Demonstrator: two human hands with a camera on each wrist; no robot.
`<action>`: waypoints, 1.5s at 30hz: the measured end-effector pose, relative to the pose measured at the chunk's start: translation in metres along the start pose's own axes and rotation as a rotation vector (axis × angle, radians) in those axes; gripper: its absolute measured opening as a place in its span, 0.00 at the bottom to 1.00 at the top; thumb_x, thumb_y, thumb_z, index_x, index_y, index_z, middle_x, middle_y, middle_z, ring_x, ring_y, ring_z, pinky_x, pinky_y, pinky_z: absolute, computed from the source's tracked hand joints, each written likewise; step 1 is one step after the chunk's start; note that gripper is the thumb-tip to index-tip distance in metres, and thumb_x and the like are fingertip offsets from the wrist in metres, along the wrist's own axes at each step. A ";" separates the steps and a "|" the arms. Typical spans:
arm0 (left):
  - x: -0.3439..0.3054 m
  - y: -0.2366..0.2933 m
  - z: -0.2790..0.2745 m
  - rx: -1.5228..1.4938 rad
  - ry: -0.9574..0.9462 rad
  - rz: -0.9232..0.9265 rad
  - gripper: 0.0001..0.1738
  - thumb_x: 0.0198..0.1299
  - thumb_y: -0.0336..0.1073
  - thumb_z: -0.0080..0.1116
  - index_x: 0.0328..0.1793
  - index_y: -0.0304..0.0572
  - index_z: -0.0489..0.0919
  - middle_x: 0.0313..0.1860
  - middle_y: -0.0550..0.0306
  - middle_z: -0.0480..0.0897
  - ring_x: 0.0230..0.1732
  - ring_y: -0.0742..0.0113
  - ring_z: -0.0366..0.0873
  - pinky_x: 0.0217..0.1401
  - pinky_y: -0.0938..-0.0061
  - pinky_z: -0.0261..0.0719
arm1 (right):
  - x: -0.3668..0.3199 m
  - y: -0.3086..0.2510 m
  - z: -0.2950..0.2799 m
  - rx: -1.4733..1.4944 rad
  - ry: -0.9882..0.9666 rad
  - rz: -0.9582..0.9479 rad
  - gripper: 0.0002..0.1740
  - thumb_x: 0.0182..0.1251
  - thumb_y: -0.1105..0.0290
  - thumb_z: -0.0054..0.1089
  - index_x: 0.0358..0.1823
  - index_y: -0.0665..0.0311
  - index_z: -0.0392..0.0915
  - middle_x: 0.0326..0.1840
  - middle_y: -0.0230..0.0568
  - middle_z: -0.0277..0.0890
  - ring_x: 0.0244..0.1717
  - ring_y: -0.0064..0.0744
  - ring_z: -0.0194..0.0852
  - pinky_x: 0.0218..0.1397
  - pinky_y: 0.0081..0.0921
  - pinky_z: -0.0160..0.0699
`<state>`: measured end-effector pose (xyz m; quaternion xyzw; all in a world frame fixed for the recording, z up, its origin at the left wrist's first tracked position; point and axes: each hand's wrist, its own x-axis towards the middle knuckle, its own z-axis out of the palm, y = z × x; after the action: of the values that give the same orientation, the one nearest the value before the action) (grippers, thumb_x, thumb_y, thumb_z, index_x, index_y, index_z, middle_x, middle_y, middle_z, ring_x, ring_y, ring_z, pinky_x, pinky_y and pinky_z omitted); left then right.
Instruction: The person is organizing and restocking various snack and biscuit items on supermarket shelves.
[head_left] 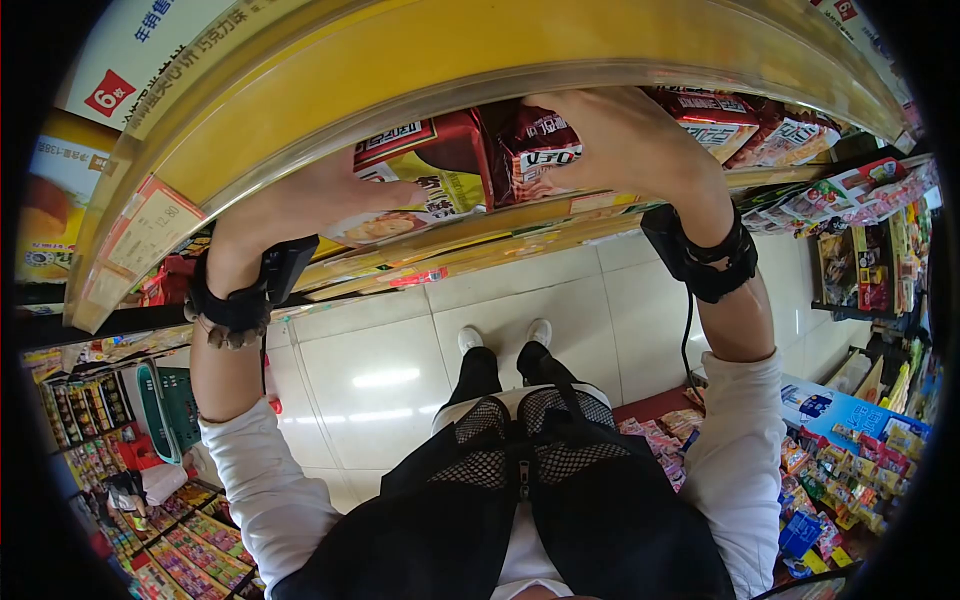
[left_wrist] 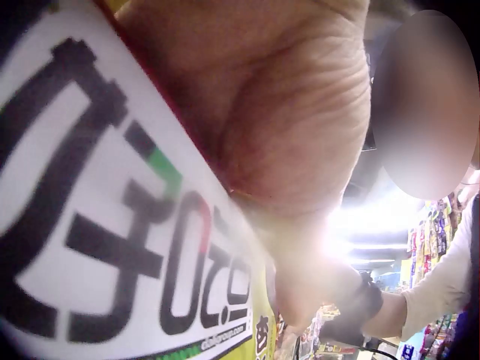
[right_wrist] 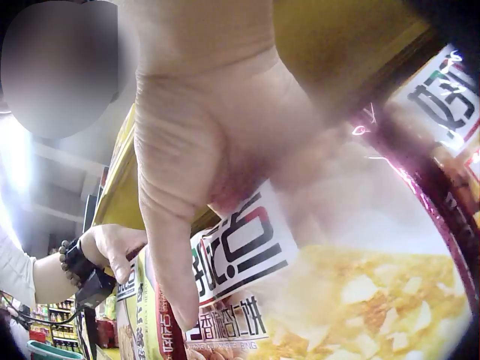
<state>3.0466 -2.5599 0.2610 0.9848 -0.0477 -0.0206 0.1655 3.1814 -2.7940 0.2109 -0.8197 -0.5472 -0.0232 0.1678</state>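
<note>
My left hand grips a yellow-and-red snack pack at its left end, thumb across the front; its fingertips are hidden. In the left wrist view, that hand lies against the pack's white lettered face. Just to the right, a dark red pack is between the thumb and fingers of my right hand. The right wrist view has my right hand with its thumb down the front of this pack, fingers partly hidden.
A yellow shelf edge curves above both hands. More red packs lie right of my right hand. Below are a tiled floor, a bin of small snack packets at lower right and a green basket at left.
</note>
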 end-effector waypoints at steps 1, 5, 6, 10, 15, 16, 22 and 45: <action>-0.001 -0.003 -0.001 -0.021 -0.006 -0.025 0.45 0.41 0.43 0.71 0.65 0.36 0.63 0.58 0.47 0.71 0.58 0.61 0.69 0.63 0.72 0.62 | -0.001 -0.001 -0.001 -0.016 -0.001 0.002 0.32 0.44 0.65 0.63 0.55 0.67 0.69 0.45 0.46 0.75 0.51 0.43 0.70 0.56 0.33 0.67; 0.000 -0.011 -0.003 -0.140 -0.126 -0.146 0.44 0.40 0.42 0.71 0.64 0.36 0.64 0.55 0.48 0.73 0.55 0.65 0.70 0.61 0.73 0.64 | 0.000 -0.005 -0.008 -0.020 -0.060 0.037 0.32 0.45 0.65 0.63 0.55 0.65 0.69 0.46 0.46 0.75 0.51 0.42 0.69 0.57 0.34 0.67; 0.001 -0.013 -0.001 -0.080 -0.136 -0.225 0.43 0.41 0.41 0.71 0.64 0.36 0.64 0.54 0.49 0.73 0.53 0.65 0.71 0.60 0.73 0.65 | 0.001 -0.006 -0.010 -0.018 -0.060 0.035 0.32 0.45 0.65 0.63 0.55 0.65 0.69 0.46 0.46 0.75 0.51 0.42 0.69 0.57 0.34 0.67; 0.002 -0.005 0.000 -0.153 -0.141 -0.263 0.41 0.42 0.41 0.70 0.63 0.36 0.65 0.51 0.49 0.75 0.50 0.65 0.72 0.58 0.73 0.67 | 0.000 -0.003 -0.008 -0.027 -0.094 0.054 0.32 0.46 0.64 0.64 0.55 0.64 0.69 0.47 0.45 0.74 0.52 0.42 0.68 0.57 0.34 0.66; 0.002 -0.001 0.002 -0.103 -0.097 -0.167 0.39 0.43 0.41 0.68 0.62 0.35 0.65 0.52 0.48 0.75 0.52 0.63 0.72 0.58 0.72 0.66 | -0.002 0.000 -0.003 -0.040 -0.037 0.049 0.31 0.47 0.64 0.64 0.56 0.64 0.69 0.49 0.46 0.73 0.53 0.42 0.68 0.58 0.34 0.66; 0.001 -0.001 0.002 -0.143 -0.068 -0.121 0.39 0.44 0.41 0.68 0.62 0.35 0.65 0.52 0.47 0.75 0.52 0.62 0.72 0.59 0.72 0.66 | -0.003 -0.001 -0.004 -0.044 -0.049 0.054 0.31 0.47 0.64 0.63 0.56 0.64 0.69 0.49 0.47 0.72 0.54 0.43 0.67 0.58 0.34 0.66; 0.004 0.009 -0.001 0.071 -0.064 -0.139 0.40 0.43 0.43 0.68 0.62 0.34 0.65 0.52 0.46 0.75 0.53 0.60 0.71 0.60 0.71 0.64 | 0.000 -0.001 -0.007 -0.043 -0.117 0.086 0.33 0.47 0.63 0.62 0.58 0.65 0.67 0.51 0.50 0.71 0.56 0.44 0.66 0.61 0.34 0.64; -0.037 -0.008 -0.028 -0.501 0.018 -0.274 0.33 0.47 0.41 0.70 0.56 0.33 0.69 0.50 0.52 0.75 0.47 0.68 0.72 0.51 0.75 0.71 | -0.016 -0.040 -0.021 -0.073 0.175 0.017 0.36 0.48 0.62 0.64 0.59 0.67 0.62 0.55 0.55 0.67 0.58 0.56 0.62 0.59 0.41 0.63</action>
<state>3.0117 -2.5392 0.2861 0.9108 0.0937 -0.0451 0.3996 3.1422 -2.8009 0.2370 -0.8247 -0.5222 -0.1133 0.1852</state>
